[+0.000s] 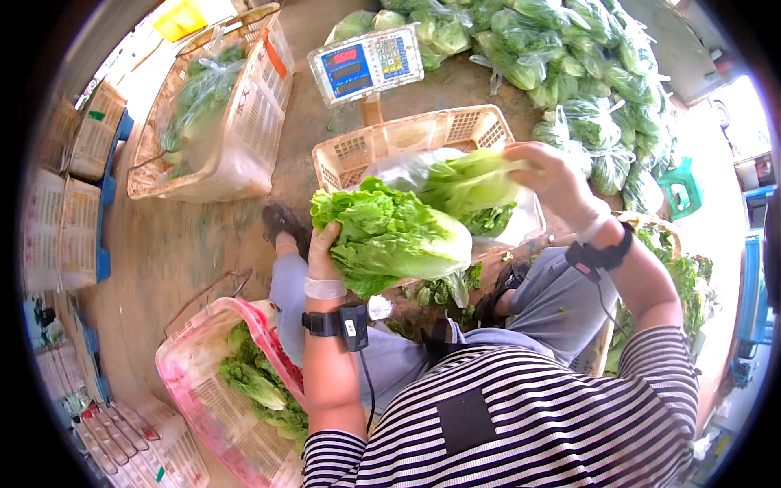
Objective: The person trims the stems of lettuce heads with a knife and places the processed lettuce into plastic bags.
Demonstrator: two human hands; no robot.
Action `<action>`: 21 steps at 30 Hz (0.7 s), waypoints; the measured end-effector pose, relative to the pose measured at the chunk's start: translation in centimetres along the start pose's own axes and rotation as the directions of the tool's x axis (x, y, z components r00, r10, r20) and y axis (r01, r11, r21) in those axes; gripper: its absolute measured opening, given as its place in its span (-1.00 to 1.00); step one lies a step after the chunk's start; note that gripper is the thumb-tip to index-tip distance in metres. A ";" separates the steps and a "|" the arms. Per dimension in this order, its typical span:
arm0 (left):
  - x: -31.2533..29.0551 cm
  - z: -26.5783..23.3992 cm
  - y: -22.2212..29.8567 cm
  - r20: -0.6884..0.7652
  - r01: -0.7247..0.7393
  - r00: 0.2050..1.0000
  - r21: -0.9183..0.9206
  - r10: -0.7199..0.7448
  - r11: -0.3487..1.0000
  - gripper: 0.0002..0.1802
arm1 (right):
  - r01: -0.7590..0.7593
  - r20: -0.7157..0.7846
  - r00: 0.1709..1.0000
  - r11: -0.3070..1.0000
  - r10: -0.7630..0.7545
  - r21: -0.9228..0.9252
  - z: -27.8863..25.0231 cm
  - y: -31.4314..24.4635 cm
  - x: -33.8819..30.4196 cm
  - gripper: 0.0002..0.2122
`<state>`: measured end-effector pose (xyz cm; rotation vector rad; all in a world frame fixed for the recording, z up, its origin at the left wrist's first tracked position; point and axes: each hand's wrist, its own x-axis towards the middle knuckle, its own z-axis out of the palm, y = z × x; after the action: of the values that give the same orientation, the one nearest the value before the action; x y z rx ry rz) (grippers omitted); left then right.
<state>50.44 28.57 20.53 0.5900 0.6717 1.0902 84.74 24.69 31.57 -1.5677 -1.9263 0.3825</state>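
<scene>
Left grip [324, 250]: pale glove, closed around the leafy side of the front lettuce [399, 236]; the fingers pass largely out of sight behind the leaves. Front lettuce is held tilted above the person's lap, pale base toward the right.

Right grip [561, 183]: gloved, fingers at the pale end of the second lettuce [476, 180]. Fingertips blurred; cannot tell whether they are closed on it. Second lettuce lies beyond the front one, which overlaps its near side, and over a clear plastic bag [407, 169]. Bag outline hard to follow; whether any leaf is inside it is unclear.

Tan crate [411, 130] sits under bag and lettuces; its near side is mostly covered. Scale display [345, 70] stands behind it on a post; the post's lower part is hidden by the crate.

Bagged greens [569, 69] heap at upper right, cut off by the top edge. Left crate [259, 122] holds greens blurred under plastic. Pink-rimmed crate [175, 346], lower left, holds lettuce heads [260, 390], partly covered by the left forearm and sleeve. Greens [685, 281] at right are partly behind the right arm. Green plastic object [682, 189]: kind uncertain.
</scene>
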 end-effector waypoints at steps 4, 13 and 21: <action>1.3 -0.3 -1.4 0.032 0.219 0.975 -0.268 -0.219 0.938 -0.44 | -0.434 -0.041 0.861 0.775 0.506 0.458 -5.9 1.9 -4.6 -0.81; 6.8 0.2 -12.5 -0.323 0.266 0.910 -0.026 -0.260 0.963 -0.40 | -0.591 -0.250 0.760 0.798 0.600 0.117 -11.9 0.8 -14.5 -0.83; 11.5 -11.6 -15.9 -0.542 0.244 0.833 0.179 -0.112 0.953 -0.29 | -0.251 -0.369 0.454 0.514 0.811 0.820 -20.2 6.4 -27.5 -0.69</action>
<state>54.87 34.93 -0.89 0.4175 1.3334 1.0009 105.11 -3.06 35.69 -1.4706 -0.4223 0.5428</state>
